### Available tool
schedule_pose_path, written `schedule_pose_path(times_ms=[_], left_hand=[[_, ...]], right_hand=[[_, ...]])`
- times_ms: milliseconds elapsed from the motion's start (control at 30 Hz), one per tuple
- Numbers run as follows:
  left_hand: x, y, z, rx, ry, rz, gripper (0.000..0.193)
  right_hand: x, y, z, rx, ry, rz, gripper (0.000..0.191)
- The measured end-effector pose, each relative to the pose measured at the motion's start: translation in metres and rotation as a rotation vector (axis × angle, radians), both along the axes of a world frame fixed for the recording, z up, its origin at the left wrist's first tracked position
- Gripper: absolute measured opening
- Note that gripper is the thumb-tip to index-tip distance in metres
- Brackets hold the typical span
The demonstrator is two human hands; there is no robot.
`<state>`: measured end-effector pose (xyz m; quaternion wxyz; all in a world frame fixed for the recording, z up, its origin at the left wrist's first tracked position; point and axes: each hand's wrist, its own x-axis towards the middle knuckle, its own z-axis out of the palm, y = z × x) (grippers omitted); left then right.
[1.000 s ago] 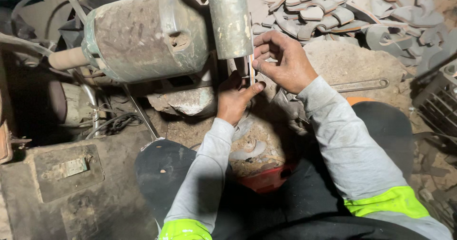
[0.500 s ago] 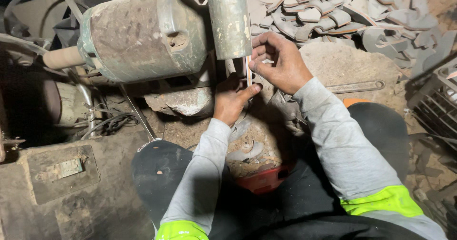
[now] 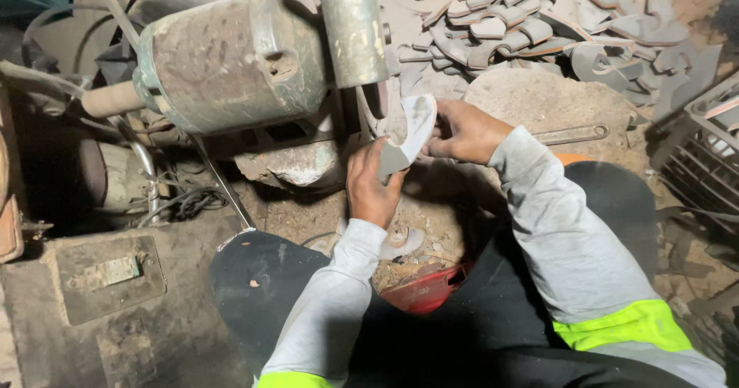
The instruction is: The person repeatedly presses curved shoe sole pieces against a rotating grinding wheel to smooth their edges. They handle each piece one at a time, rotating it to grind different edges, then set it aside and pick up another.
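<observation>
Near the knees, a red tray point(image 3: 427, 289) lies on the dusty floor. Above it, the left hand point(image 3: 371, 186) and right hand point(image 3: 462, 130) both pinch with their fingers a flat, curved grey metal blank point(image 3: 409, 135), just beside the rusty motor point(image 3: 231, 61). Little free room there. Farther, a pile of similar cut pieces point(image 3: 539, 18).

A dusty dirt floor point(image 3: 539, 103) spreads under dim warm light. A heap of curved metal offcuts point(image 3: 539, 26) lies far right; a wire crate point(image 3: 704, 153) stands right.
</observation>
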<state>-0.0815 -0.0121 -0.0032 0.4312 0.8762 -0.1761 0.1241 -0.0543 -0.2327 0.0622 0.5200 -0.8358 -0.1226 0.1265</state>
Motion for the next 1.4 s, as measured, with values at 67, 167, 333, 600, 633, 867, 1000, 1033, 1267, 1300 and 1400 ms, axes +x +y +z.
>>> schedule_pose_path(times_ms=[67, 167, 333, 600, 633, 867, 1000, 1033, 1267, 1300, 1400], left_hand=[[0.009, -0.004, 0.0, -0.022, 0.031, 0.006, 0.067], [0.025, -0.006, -0.009, -0.18, 0.342, -0.054, 0.068], [0.044, -0.005, -0.039, -0.742, 0.701, -0.263, 0.062], [0.019, -0.005, -0.05, -0.873, 0.682, -0.308, 0.062], [0.013, -0.006, -0.046, -0.86, 0.661, -0.289, 0.064], [-0.009, 0.005, -0.006, 0.009, -0.109, 0.038, 0.063], [-0.01, -0.001, 0.006, -0.042, -0.028, 0.013, 0.063], [-0.012, -0.003, 0.005, -0.098, 0.059, -0.005, 0.063], [0.016, -0.01, -0.031, -0.829, 0.682, -0.299, 0.068], [0.017, -0.008, -0.035, -0.831, 0.656, -0.315, 0.065], [0.011, -0.007, -0.038, -0.698, 0.636, -0.247, 0.065]], right_hand=[[0.001, 0.0, 0.003, 0.144, 0.06, -0.069, 0.044], [0.004, 0.016, 0.0, 0.482, 0.013, -0.147, 0.053], [0.019, 0.037, -0.008, 0.32, -0.151, -0.232, 0.048], [0.0, 0.041, -0.015, 0.172, -0.211, -0.216, 0.047], [-0.002, 0.038, -0.015, 0.14, -0.233, -0.2, 0.047], [-0.003, 0.008, -0.013, -0.04, -0.129, 0.078, 0.054], [-0.005, -0.001, -0.007, 0.114, -0.026, 0.05, 0.053], [-0.005, 0.0, -0.006, 0.21, -0.038, 0.059, 0.054], [0.005, 0.032, -0.003, 0.201, -0.097, -0.202, 0.04], [0.007, 0.037, -0.003, 0.175, -0.12, -0.223, 0.04], [0.003, 0.034, -0.003, 0.121, -0.121, -0.179, 0.04]])
